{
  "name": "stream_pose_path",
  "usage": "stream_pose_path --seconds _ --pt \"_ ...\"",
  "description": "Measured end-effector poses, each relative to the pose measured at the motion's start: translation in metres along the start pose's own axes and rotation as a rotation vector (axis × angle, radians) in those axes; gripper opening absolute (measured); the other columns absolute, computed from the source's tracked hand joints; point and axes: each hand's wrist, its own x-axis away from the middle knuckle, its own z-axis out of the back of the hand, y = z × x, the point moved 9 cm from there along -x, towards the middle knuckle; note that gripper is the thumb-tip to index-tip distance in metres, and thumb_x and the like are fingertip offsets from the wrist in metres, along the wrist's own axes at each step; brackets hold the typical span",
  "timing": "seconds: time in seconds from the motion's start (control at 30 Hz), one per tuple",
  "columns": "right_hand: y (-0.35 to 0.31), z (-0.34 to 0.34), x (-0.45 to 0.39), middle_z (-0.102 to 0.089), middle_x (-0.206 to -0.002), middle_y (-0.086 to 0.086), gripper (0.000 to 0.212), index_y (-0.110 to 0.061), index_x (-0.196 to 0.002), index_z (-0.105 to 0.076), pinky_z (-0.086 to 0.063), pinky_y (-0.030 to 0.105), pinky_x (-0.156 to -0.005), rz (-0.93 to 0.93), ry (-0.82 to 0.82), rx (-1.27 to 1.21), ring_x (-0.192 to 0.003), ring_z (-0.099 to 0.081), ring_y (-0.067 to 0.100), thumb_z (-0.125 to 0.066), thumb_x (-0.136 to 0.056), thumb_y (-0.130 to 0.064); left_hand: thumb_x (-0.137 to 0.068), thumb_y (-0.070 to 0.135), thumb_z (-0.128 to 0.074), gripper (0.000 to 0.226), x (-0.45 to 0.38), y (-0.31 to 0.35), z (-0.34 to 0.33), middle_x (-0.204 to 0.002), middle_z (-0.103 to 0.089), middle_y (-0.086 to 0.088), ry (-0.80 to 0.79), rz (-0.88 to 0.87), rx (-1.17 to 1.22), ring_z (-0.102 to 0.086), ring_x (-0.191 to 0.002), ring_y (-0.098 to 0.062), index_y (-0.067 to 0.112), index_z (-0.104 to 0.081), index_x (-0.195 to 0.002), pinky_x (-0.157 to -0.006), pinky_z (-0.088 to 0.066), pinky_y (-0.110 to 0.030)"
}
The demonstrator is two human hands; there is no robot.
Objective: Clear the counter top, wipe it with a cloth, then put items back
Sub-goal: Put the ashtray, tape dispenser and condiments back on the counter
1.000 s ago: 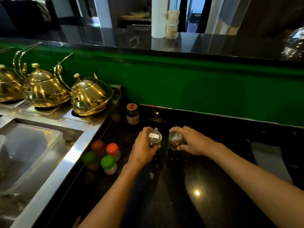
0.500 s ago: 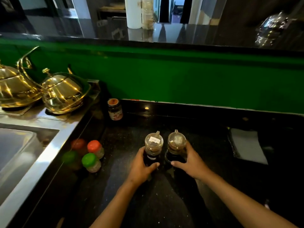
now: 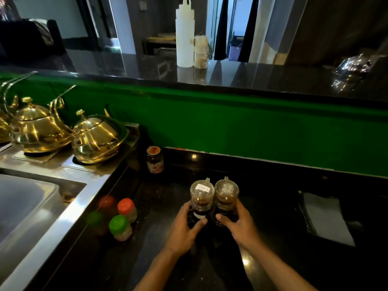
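Note:
Two clear sauce dispensers with dark liquid stand side by side above the black counter. My left hand is wrapped around the left dispenser, which has a white label on its lid. My right hand grips the right dispenser. Whether their bases touch the counter is hidden by my fingers. A grey cloth lies flat on the counter to the right. A dark jar stands at the back by the green wall.
Two small jars, one with an orange cap and one with a green cap, stand left of my hands beside a steel sink. Gold kettles sit behind the sink. A white squeeze bottle stands on the upper ledge.
My hands slid from the tops of the two dispensers down to their bodies, and both dispensers came nearer to me. The camera view tilted up.

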Motion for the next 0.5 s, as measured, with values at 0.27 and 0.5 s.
stream_pose_path --seconds 0.27,0.5 --pt "-0.134 0.055 -0.021 -0.063 -0.115 -0.018 0.052 -0.033 -0.124 -0.054 -0.042 0.006 -0.084 0.255 0.005 0.034 -0.109 -0.055 -0.007 -0.078 -0.077 -0.03 -0.086 0.025 -0.073 0.054 -0.024 0.14 0.043 -0.125 -0.06 0.022 0.031 -0.302 0.001 -0.054 -0.12 0.002 0.031 -0.048 -0.133 -0.099 -0.045 -0.019" --pt "-0.274 0.116 -0.032 -0.066 -0.113 -0.017 0.052 -0.041 -0.112 -0.057 -0.05 0.031 -0.092 0.468 0.124 0.002 -0.106 -0.061 0.005 -0.072 -0.064 -0.054 -0.086 0.025 -0.072 0.046 -0.052 0.285 0.081 -0.117 -0.065 0.017 0.038 -0.514 -0.036 -0.059 -0.111 0.003 0.026 -0.051 -0.126 -0.091 -0.051 -0.022"
